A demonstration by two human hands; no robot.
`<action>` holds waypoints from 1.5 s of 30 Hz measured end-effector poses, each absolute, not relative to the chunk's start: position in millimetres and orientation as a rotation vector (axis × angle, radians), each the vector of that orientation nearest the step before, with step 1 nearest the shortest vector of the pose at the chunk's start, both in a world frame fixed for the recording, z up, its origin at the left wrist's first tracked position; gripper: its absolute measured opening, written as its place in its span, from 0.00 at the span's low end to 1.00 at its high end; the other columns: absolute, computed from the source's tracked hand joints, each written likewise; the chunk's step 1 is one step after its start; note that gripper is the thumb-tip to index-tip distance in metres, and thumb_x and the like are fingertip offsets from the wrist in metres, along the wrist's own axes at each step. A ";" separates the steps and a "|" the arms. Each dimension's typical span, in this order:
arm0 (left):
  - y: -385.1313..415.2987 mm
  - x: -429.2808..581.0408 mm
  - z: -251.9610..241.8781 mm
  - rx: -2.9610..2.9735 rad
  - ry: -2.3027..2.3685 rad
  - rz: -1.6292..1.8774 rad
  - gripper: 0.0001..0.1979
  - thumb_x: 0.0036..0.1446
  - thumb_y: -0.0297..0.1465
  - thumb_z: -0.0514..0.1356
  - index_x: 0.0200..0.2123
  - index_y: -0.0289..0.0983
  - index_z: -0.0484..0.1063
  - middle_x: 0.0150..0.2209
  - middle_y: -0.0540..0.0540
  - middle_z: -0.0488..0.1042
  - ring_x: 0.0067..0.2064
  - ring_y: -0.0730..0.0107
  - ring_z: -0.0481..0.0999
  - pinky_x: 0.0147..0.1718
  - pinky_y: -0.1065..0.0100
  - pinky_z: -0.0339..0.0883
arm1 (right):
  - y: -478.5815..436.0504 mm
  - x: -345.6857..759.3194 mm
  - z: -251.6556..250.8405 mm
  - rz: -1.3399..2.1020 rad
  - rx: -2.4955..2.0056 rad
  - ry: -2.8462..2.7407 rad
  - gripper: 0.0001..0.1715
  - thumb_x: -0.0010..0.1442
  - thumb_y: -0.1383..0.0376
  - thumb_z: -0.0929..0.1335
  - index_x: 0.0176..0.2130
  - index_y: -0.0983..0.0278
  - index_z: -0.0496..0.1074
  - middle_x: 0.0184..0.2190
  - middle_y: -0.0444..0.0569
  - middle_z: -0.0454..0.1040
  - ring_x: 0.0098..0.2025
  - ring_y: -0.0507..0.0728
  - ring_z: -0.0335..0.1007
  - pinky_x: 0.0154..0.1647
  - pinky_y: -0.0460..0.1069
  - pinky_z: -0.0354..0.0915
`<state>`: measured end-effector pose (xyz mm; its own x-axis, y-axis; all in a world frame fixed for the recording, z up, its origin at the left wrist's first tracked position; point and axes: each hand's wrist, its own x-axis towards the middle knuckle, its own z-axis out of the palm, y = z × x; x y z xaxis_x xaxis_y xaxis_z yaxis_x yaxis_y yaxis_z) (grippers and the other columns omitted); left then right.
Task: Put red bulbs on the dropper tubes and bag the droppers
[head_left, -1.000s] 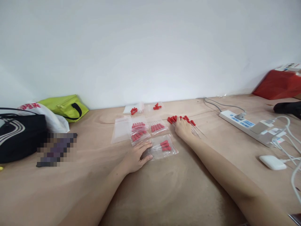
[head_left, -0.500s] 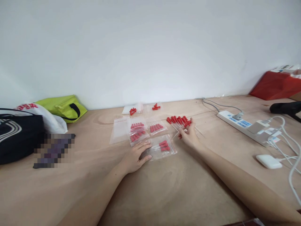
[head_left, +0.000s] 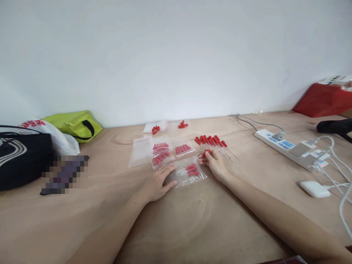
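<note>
My right hand [head_left: 214, 164] pinches a dropper [head_left: 205, 152] by its red rubber bulb, close to the right end of a clear zip bag [head_left: 180, 180]. Several red-bulbed droppers [head_left: 191, 169] lie inside that bag. On the bag's left end rests my left hand [head_left: 161, 181], fingers stretched out and thumb apart. To the right, a row of loose droppers [head_left: 211, 141] lies with bulbs away from me and thin clear stems toward me. Behind the left hand are two filled zip bags, one with two rows of bulbs [head_left: 161, 154] and another with one row [head_left: 183, 149].
A flat zip bag [head_left: 139, 152] lies at the left. Loose red bulbs [head_left: 155, 129] sit on bags near the wall. A power strip [head_left: 286, 146] with cables and a white charger case [head_left: 315, 189] occupy the right; a black bag [head_left: 24, 161] and a lime bag [head_left: 74, 126] stand left.
My right hand has moved left and toward me from the loose row, carrying a dropper to the zip bag's right end. My left hand has stayed in place.
</note>
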<state>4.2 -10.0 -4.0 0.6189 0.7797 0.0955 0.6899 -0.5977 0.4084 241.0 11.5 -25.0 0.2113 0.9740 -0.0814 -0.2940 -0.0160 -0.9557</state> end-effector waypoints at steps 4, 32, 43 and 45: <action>-10.5 4.4 -4.2 2.506 1.194 0.366 0.24 0.57 0.40 0.51 0.55 0.38 0.56 0.57 0.43 0.60 0.58 0.62 0.57 0.56 0.57 0.54 | 6.7 240.7 -21.4 1.157 -1.173 -0.947 0.14 0.46 0.62 0.66 0.33 0.62 0.58 0.22 0.38 0.67 0.16 0.46 0.62 0.15 0.42 0.59; -10.4 5.0 -1.3 2.530 1.168 0.368 0.21 0.57 0.38 0.51 0.54 0.40 0.59 0.56 0.46 0.61 0.58 0.63 0.58 0.55 0.58 0.54 | 16.8 246.5 -29.4 0.931 -1.355 -1.479 0.09 0.48 0.61 0.65 0.26 0.64 0.72 0.21 0.46 0.73 0.21 0.53 0.67 0.25 0.50 0.65; -7.8 2.6 -5.2 2.567 1.110 0.360 0.19 0.58 0.38 0.51 0.53 0.43 0.63 0.58 0.47 0.58 0.58 0.64 0.57 0.56 0.57 0.53 | 53.6 256.2 -6.2 0.018 -1.990 -1.893 0.13 0.57 0.67 0.59 0.37 0.65 0.70 0.39 0.56 0.70 0.40 0.60 0.68 0.36 0.50 0.61; -8.2 2.9 -4.7 2.561 1.113 0.360 0.19 0.58 0.38 0.51 0.53 0.43 0.62 0.58 0.47 0.59 0.58 0.64 0.57 0.55 0.57 0.54 | 58.0 248.1 -6.6 -0.004 -2.083 -1.881 0.14 0.58 0.67 0.58 0.39 0.66 0.69 0.39 0.59 0.70 0.40 0.61 0.68 0.35 0.51 0.62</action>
<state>2.9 -8.2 -4.7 0.6639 0.7412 0.0997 0.6593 -0.6429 0.3899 248.1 58.0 -6.6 0.1269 0.9667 0.2223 0.9676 -0.0714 -0.2422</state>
